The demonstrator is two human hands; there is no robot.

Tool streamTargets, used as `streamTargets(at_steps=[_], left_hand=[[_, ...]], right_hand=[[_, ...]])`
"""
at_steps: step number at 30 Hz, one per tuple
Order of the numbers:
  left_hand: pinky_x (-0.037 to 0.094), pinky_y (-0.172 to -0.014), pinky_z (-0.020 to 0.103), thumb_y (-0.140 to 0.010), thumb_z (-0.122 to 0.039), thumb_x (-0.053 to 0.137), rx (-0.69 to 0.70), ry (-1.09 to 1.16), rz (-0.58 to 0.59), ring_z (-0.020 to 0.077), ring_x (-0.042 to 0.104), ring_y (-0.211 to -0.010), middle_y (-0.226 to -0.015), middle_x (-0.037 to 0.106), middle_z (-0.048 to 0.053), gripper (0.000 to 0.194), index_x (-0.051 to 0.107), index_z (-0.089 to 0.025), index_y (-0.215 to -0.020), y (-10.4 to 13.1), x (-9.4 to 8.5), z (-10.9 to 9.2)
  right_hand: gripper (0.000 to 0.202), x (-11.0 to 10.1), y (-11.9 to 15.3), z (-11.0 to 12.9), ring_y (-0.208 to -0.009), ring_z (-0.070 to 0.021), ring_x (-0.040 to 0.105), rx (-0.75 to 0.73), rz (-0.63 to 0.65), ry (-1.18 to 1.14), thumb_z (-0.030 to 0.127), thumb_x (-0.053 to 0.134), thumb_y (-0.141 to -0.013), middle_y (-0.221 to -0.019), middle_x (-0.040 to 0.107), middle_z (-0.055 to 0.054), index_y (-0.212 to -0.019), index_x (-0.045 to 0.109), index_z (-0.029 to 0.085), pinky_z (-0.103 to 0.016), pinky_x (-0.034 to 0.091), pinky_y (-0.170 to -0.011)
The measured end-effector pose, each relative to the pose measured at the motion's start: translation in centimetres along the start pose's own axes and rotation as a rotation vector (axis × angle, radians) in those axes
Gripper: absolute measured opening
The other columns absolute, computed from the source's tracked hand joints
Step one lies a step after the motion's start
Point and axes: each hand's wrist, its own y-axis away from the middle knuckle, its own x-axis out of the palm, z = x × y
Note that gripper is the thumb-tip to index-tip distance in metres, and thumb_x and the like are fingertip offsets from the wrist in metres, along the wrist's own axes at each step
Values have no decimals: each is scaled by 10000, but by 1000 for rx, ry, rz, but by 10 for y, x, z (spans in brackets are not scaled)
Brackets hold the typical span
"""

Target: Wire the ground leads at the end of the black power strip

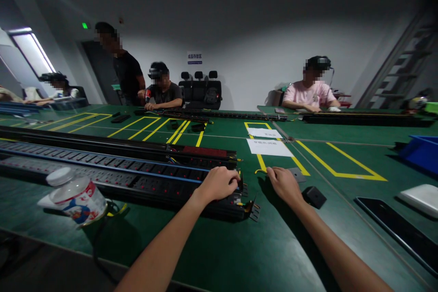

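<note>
Head view: long, black, blue-edged, hard-cased socket strip (171,171) on green tabletop (232,255), under curled left hand (218,182); right hand (284,184) near its end. Can't tell either's grip. Likely stiff, weighty; support both ends.

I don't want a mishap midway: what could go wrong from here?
The left hand is close to bent metal tabs on the black strips, so it might get scraped. The plastic jar sits beside the strips, near the edge of the table; moving them could knock it off. The black block lies by the right hand, which might nudge it.
</note>
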Motion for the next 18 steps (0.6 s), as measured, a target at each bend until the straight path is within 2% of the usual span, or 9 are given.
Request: streamTargets(at_steps=[5,11,14,18], left_hand=[[516,-926,371,-901,-209,505,-13,3,-3,224,691,-931,-970,766,40,290,772,-251,-1008,0,-1,-1],[525,-893,376,-896,-205,500,5,-5,-9,228,691,-904,-938,762,45,293,774,-249,-993,0,0,0],[529,-885,378,-895,-209,501,-3,-6,-12,230,691,-894,-935,761,48,294,774,-249,-997,0,0,1],[529,-896,365,-893,-216,509,-18,-1,-13,222,689,-899,-938,762,40,292,775,-256,-1005,-1,0,0]], right_hand=[[499,-2,1,2,-814,-282,664,16,-9,24,455,275,-1018,-760,712,-116,-676,569,243,-371,435,-790],[585,-4,1,0,-866,-283,672,6,11,-37,453,217,-1040,-793,732,-133,-680,617,225,-368,434,-822],[587,-1,0,1,-926,-269,672,16,-1,-69,449,229,-1040,-945,747,-154,-765,678,189,-356,450,-835],[561,5,0,4,-1121,-288,626,30,-134,-92,450,283,-1016,-1206,699,-180,-892,740,150,-400,448,-987]])
